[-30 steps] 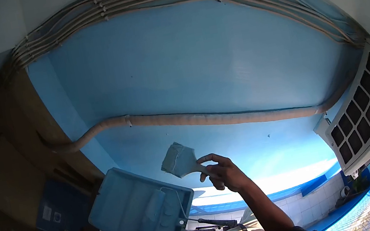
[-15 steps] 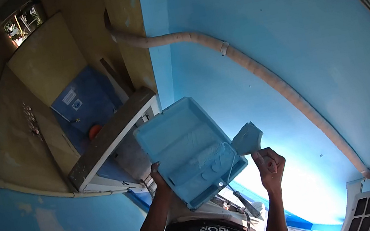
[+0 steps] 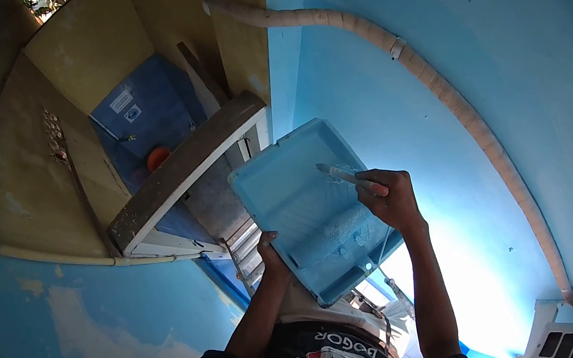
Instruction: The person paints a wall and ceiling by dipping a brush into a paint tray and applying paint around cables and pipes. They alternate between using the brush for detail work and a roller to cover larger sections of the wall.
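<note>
"Right hand [image 3: 391,199], what did it hold?"

"Its fingers gripped the pinkish handle of a blue-smeared paintbrush [image 3: 337,171], bristles over the blue plastic paint tray [image 3: 272,181], probably so drips fell inside."

"And the left hand [image 3: 270,252]?"

"Closed on the tray's left edge, thumb at the rim, seemingly steadying it before the body."

"Anything inside?"

"Yes, a blue-coated paint roller [image 3: 331,236] lay along the near edge; its grip stuck out beyond, perhaps to stay reachable."
</note>
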Tool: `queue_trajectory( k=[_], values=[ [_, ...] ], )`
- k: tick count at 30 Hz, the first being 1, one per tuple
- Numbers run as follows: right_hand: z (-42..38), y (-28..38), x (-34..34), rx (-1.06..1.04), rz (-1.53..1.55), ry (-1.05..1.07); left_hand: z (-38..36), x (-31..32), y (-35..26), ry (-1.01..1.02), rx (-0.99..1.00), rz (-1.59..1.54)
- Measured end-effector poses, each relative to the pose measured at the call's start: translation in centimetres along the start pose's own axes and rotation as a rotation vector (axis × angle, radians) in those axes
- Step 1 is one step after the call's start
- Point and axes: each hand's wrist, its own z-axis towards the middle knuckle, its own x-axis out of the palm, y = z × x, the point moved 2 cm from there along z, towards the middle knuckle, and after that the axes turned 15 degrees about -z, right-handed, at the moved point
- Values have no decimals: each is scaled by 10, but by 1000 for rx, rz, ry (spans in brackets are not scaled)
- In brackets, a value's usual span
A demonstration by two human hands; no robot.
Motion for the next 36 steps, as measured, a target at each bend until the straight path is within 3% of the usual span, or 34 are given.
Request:
queue_trajectory(
  k=[5,12,14,18,22,26,28,30,33,35,36],
  values=[
    [12,-13,37,-78,-198,79,-3,-6,3,-72,-18,-48],
    [-4,-22,39,-20,-164,278,0,-18,3,-155,-29,-5],
    [-2,-27,29,-9,-27,153,-1,-18,4,-151,-31,-11],
    [-4,-52,16,406,500,27,1,-24,4,-147,-41,-47],
    [-1,-55,24,456,582,-22,3,-30,6,-164,-50,-4],
    [12,-41,46,313,350,-43,12,-52,10,-167,-47,-41],
    [20,-36,58,87,95,-51,14,-64,10,-166,-59,-64],
    [22,-34,63,73,7,-57,16,-72,10,-126,-67,-84],
    [26,-29,63,3,-187,-26,0,-26,5,-127,-61,-30],
    [25,-35,72,103,-143,186,8,-51,8,-123,-65,-30],
    [24,-33,73,103,-142,186,9,-45,6,-118,-71,-29]
  ],
)
